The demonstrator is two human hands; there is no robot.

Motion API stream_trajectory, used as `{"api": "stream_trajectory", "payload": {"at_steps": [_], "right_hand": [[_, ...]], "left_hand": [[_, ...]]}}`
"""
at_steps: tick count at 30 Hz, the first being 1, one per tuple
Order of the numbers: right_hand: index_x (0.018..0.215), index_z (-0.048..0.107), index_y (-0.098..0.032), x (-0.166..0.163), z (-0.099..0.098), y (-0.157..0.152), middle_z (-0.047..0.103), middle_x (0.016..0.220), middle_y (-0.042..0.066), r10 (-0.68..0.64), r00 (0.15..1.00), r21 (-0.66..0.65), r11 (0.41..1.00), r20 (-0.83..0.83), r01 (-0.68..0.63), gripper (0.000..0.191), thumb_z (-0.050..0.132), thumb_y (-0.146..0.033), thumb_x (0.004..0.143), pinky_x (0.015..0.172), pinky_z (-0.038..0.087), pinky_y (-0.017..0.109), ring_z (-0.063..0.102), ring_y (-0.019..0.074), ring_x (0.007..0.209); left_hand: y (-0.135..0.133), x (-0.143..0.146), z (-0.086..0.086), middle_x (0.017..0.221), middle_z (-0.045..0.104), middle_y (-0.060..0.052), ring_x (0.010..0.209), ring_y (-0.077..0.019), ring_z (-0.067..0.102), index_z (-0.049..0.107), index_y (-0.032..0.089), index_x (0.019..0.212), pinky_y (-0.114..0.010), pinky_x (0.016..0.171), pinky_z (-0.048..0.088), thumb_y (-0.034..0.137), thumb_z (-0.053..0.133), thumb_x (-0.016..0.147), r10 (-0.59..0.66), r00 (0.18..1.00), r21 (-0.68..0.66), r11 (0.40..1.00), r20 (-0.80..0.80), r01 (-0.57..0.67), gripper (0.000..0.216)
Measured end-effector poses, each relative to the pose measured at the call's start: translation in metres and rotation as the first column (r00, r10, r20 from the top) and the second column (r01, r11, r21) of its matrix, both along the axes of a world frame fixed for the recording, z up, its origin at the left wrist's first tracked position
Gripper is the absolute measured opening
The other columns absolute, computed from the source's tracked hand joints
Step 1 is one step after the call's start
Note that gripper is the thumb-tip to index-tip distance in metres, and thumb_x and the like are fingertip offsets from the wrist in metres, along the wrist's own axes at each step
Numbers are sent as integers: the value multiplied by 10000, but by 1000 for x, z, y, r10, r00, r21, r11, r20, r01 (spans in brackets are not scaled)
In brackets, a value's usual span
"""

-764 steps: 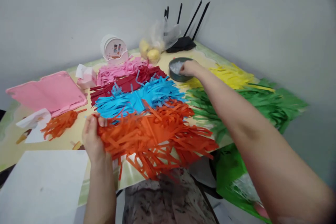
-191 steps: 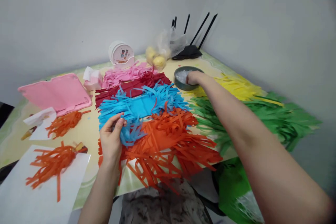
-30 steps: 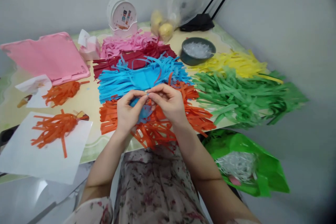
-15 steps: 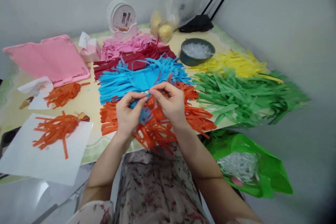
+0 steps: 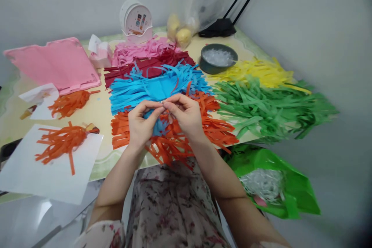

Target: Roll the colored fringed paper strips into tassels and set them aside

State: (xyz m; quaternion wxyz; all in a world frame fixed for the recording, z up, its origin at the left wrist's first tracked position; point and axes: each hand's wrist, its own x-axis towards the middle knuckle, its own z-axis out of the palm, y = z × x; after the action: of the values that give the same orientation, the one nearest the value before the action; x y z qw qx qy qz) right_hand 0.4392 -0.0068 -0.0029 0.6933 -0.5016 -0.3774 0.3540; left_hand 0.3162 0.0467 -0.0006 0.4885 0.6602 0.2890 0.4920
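While both hands met above the orange paper strips (image 5: pixel 186 135), the left hand (image 5: pixel 141 126) gripped a bundle of blue paper strips (image 5: pixel 158 126), fingers closed around it. The right hand (image 5: pixel 186 114) pinched shut at the bundle's top, fingertips touching the left's. The bundle hung just above the surface (image 5: pixel 99 110), near its front edge.
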Motion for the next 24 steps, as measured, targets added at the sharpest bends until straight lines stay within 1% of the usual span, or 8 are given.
{"api": "stream_trajectory", "payload": {"at_steps": [2,4,8,12,15,18,21,24], "right_hand": [[757,694,-199,3,1,0,657,590,-36,26,1000,-7,1000,-3,-26,415,830,-588,708,384,402,227,489,80,385],[749,697,-192,5,2,0,660,600,-35,9,1000,11,1000,-2,-9,405,840,-568,707,379,385,218,480,69,378],[756,696,-195,7,5,-2,598,536,-57,-77,997,61,995,12,76,353,829,-522,751,372,376,209,476,68,363],[770,691,-200,3,8,-3,609,559,-52,-134,991,96,987,20,131,337,829,-507,759,363,373,211,481,71,369],[809,707,-196,2,7,-4,613,568,-46,-59,997,58,997,48,56,331,812,-508,776,390,415,212,502,78,400],[876,726,-189,10,7,-3,668,658,-28,19,997,1,1000,78,-20,389,838,-528,721,409,453,215,533,82,440],[833,700,-176,21,12,-5,676,694,-18,-17,988,-1,1000,151,18,385,819,-529,735,416,439,208,522,69,444],[769,675,-172,24,18,-8,655,671,-14,-48,961,18,999,273,45,321,786,-472,782,463,432,204,537,76,499]], "left_hand": [[0,0,-1,782,760,-24,735,-164,743,730,190,799,-276,719,604,333,821,806,4,1000,-16,1000,21,-4,170],[-1,1,-1,852,772,-35,802,-178,761,719,189,851,-286,758,614,350,834,792,-1,999,-20,1000,36,2,207],[1,0,1,1074,774,-76,1012,-201,749,697,199,1026,-323,913,597,366,819,809,-121,991,0,993,52,121,300],[5,-3,1,923,762,-53,897,-178,730,710,193,924,-289,824,577,358,783,841,-108,994,5,994,-14,108,199],[7,-4,-1,850,750,-44,812,-164,708,721,190,853,-277,760,557,357,772,851,-62,998,9,998,-23,63,175],[8,-5,-2,836,748,-37,799,-155,703,722,189,845,-264,745,545,328,775,852,-28,1000,34,999,-7,28,149],[8,-5,-2,838,748,-28,793,-146,706,720,188,872,-251,739,541,298,749,877,-69,997,46,996,-22,70,113],[4,-4,0,953,773,-42,901,-169,726,731,193,973,-273,826,556,302,773,856,-88,994,139,986,-59,96,165]]}}
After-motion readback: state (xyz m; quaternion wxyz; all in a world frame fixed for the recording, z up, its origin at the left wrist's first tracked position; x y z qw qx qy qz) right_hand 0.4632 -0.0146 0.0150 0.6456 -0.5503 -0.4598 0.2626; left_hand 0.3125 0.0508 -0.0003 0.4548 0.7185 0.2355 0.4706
